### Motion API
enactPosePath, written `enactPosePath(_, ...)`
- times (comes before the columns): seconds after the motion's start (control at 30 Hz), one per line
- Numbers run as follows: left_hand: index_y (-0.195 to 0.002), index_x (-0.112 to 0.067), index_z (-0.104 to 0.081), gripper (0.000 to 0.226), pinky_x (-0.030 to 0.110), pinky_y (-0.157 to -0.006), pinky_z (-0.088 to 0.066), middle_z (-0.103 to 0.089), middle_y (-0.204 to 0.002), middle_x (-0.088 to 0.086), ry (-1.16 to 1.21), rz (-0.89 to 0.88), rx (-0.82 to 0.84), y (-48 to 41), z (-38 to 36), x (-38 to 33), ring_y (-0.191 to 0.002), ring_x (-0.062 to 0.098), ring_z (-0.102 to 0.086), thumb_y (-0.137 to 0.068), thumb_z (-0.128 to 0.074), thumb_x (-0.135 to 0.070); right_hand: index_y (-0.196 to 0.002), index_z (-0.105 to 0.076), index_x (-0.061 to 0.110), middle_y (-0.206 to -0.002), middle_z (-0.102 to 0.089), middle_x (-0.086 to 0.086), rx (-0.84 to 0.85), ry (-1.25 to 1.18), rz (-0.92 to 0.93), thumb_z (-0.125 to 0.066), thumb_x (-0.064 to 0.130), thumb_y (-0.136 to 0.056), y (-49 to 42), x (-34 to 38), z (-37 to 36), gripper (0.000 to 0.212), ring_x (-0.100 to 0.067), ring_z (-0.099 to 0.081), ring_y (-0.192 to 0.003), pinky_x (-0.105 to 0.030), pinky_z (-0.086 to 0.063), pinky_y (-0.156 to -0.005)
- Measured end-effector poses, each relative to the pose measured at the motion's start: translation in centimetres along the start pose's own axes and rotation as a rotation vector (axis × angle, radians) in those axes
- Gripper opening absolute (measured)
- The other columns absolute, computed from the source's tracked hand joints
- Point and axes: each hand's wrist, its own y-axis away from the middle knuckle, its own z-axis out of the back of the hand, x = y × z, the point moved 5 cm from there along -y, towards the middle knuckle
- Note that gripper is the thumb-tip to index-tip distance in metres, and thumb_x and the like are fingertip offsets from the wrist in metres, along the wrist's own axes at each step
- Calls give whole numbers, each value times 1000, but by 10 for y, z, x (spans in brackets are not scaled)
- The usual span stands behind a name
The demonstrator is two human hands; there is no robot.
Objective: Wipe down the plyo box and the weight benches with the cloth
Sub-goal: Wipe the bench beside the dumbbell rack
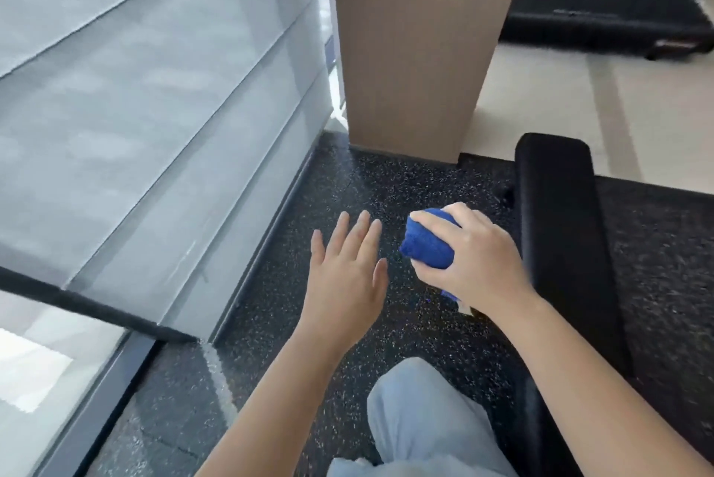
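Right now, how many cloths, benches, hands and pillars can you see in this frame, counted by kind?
Cloths: 1, the blue cloth
Benches: 1, the black bench
Hands: 2, the left hand, which holds nothing, and the right hand, which grips the blue cloth
Pillars: 1, the wooden pillar
Total: 5

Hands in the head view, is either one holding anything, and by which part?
The right hand holds the blue cloth, fingers curled round its bunched-up middle. The left hand is open and holds nothing.
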Motion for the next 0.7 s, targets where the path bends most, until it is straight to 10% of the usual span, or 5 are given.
enactPosePath(0.7, -125, -6, -55, 49, 59, -91, -39, -54, -131, 10, 185, -852, 204, -236, -117, -177, -122, 34, -49, -86, -35, -29, -110, -68, 26, -93, -60, -2, -293, 308, -778, -48, 51, -66, 9, -212, 56, 55, -26, -63, -76, -33, -51, -60)
